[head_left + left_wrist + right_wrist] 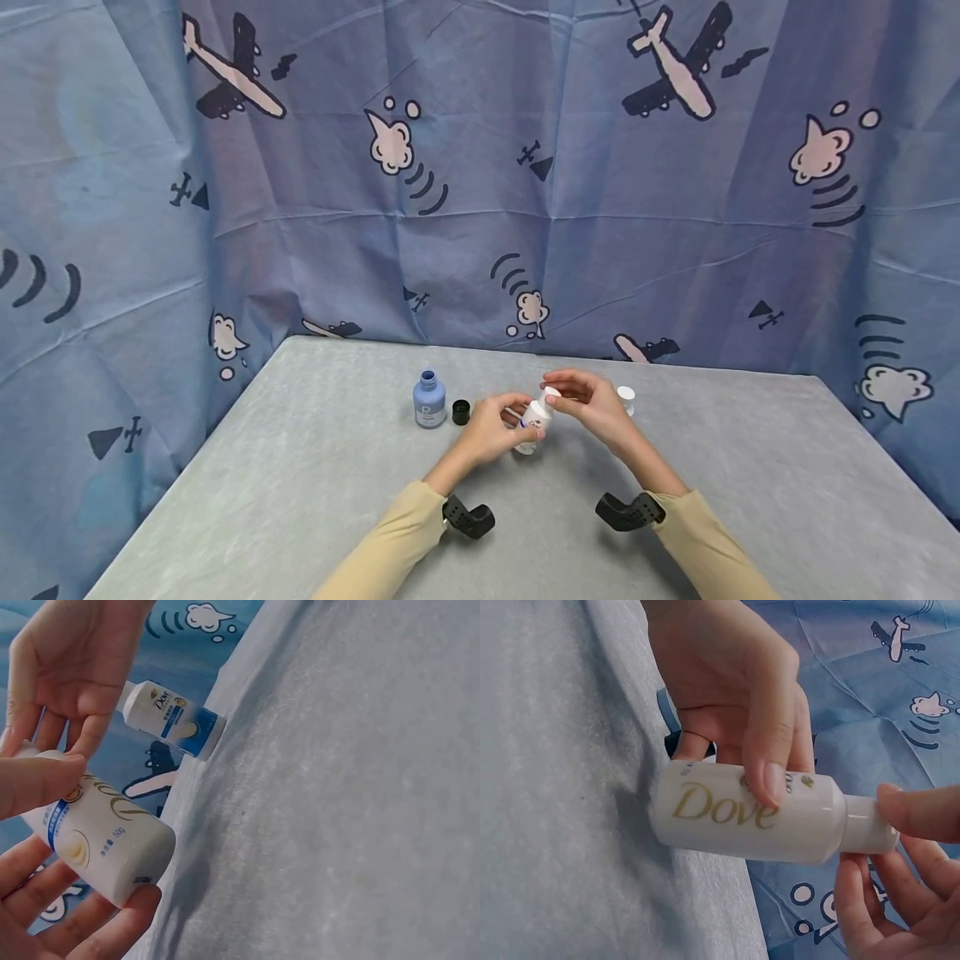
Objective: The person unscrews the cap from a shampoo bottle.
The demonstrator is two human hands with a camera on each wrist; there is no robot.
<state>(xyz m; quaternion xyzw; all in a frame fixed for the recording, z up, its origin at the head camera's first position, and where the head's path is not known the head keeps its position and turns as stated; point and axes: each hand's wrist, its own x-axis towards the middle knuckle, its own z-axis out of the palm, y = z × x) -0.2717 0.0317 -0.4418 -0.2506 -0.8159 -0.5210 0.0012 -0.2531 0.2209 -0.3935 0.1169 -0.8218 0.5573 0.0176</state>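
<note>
A small white Dove bottle (742, 817) is held tilted above the table, its gold lettering facing the right wrist camera. My left hand (486, 431) grips the body, thumb on one side and fingers on the other. At the neck, the thumb and fingers of my right hand (596, 410) pinch the white cap (868, 825), which sits on the bottle. A second Dove bottle (172, 718), white with a blue lower part, stands just beyond my right hand, partly hidden by it in the head view.
Left of my hands stands a blue bottle (430, 406) with an uncovered neck. A black cap (461, 412) lies between it and my left hand. The grey cloth-covered table (300, 500) ends at a blue patterned curtain (480, 183).
</note>
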